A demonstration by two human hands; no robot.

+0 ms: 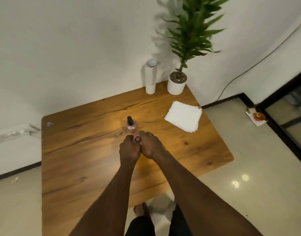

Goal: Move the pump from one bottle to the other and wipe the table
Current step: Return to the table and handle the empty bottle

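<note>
Two small pink bottles stand close together near the middle of the wooden table. The far bottle carries a black pump on top. The near bottle shows a round dark-rimmed top between my hands. My left hand grips the near bottle from the left. My right hand holds it from the right, fingers curled over its far side. Most of that bottle's body is hidden by my hands.
A stack of white paper towels lies at the table's right side. A white paper roll and a potted plant stand at the far edge by the wall. A small wrapper lies near the left corner.
</note>
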